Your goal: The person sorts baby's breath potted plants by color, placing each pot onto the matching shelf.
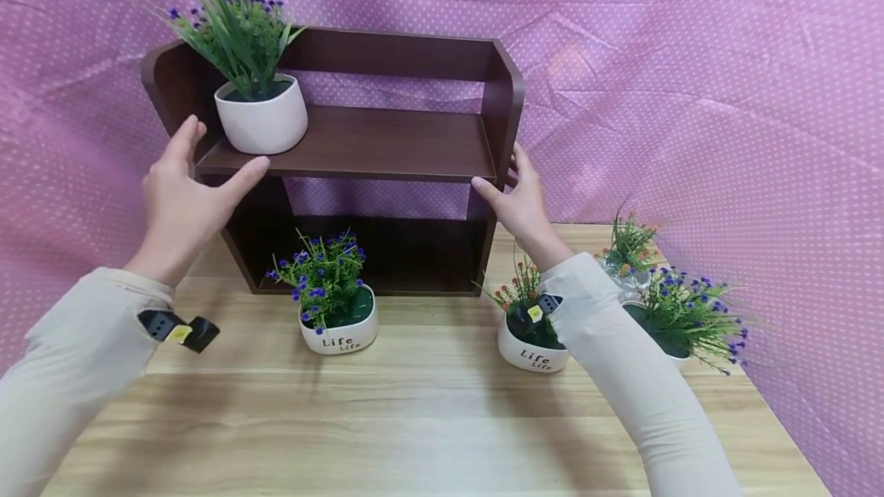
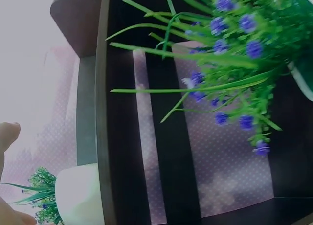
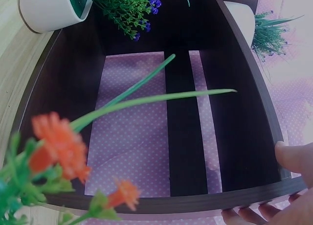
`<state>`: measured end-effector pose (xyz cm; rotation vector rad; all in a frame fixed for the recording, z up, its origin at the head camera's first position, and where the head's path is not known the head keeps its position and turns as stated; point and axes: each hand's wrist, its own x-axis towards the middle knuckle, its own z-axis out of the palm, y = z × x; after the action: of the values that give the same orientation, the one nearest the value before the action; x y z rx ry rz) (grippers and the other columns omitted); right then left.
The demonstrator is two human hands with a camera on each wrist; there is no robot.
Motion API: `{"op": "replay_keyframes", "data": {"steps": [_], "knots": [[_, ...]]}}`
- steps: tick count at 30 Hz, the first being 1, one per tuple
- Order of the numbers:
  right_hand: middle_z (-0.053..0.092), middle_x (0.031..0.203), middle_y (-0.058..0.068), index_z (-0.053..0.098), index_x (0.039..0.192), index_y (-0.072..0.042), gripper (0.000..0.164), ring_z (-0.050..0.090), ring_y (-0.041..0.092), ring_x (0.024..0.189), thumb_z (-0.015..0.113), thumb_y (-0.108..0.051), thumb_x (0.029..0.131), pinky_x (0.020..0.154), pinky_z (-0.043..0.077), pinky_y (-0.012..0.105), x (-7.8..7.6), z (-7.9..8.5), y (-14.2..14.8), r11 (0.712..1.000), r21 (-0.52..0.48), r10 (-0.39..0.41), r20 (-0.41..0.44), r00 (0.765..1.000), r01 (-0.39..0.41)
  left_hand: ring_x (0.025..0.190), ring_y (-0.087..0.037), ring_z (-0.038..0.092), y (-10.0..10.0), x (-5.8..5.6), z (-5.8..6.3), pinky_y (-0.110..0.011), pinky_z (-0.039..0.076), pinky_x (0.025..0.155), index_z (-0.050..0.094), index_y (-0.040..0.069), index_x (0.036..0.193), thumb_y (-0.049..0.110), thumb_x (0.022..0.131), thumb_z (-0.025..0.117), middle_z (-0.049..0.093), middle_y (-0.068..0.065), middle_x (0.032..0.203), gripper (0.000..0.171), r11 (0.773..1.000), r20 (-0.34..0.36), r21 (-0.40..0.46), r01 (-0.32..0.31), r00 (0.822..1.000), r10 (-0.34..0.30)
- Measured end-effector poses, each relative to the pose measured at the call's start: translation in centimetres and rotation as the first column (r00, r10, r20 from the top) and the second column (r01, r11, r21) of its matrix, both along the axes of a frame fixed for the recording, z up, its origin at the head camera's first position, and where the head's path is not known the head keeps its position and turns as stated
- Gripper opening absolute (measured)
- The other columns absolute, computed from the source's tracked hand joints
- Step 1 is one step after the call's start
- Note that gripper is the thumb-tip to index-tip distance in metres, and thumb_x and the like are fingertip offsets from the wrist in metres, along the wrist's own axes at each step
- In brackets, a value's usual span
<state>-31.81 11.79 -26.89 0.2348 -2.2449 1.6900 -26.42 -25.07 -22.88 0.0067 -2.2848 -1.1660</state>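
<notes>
The shelf [image 1: 394, 136] was gripped by the right hand [image 1: 522, 204] at three o'clock, seemingly for steadiness, the left hand [image 1: 185, 202] spread empty at nine.

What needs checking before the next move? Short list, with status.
1. Right hand on shelf: ok, gripping its right side.
2. Left hand on shelf: cannot tell; open at its left side, contact unclear.
3. Upper pot upright: ok.
4. Space before shelf clear: not ok; front pot stands there.
5. Right sleeve clear of orange-flowered pot: cannot tell; they overlap in the head view.
</notes>
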Motion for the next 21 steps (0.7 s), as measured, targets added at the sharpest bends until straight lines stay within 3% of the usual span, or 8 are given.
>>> {"op": "replay_keyframes", "data": {"steps": [5, 11, 21], "knots": [[0.044, 0.141, 0.014, 0.032, 0.149, -0.017, 0.073, 0.047, 0.036, 0.127, 0.071, -0.01, 0.087, 0.099, 0.049, 0.04, 0.1, -0.1, 0.0, 1.0, 0.006, -0.001, -0.014, 1.0, 0.001, 0.139, -0.015, 0.033, -0.6, 1.1, -1.3, -0.03, 0.025, 0.116, 0.029, 0.011, 0.151, 0.04, 0.081, 0.074, 0.038, -0.008, 0.151, 0.088, 0.999, 0.01, -0.02, 0.032, 0.999, -0.032], [0.044, 0.142, 0.015, 0.031, 0.149, -0.016, 0.074, 0.048, 0.037, 0.126, 0.071, -0.01, 0.087, 0.098, 0.049, 0.04, 0.1, -0.2, 0.1, 1.0, 0.005, 0.005, -0.02, 1.0, -0.005, 0.14, -0.02, 0.031, -1.2, 2.3, -2.8, -0.04, 0.024, 0.117, 0.028, 0.016, 0.152, 0.042, 0.082, 0.073, 0.038, -0.003, 0.151, 0.087, 0.997, 0.068, -0.072, 0.028, 0.997, -0.023], [0.043, 0.143, 0.013, 0.03, 0.15, -0.02, 0.075, 0.047, 0.035, 0.127, 0.071, -0.012, 0.087, 0.098, 0.049, 0.04, 0.2, -0.1, 0.1, 1.0, 0.008, -0.003, -0.007, 1.0, 0.003, 0.14, -0.027, 0.029, -2.0, 3.2, -4.9, -0.042, 0.021, 0.117, 0.023, 0.021, 0.153, 0.042, 0.083, 0.072, 0.032, -0.003, 0.154, 0.088, 0.994, 0.143, -0.075, 0.081, 0.987, -0.069]]}}
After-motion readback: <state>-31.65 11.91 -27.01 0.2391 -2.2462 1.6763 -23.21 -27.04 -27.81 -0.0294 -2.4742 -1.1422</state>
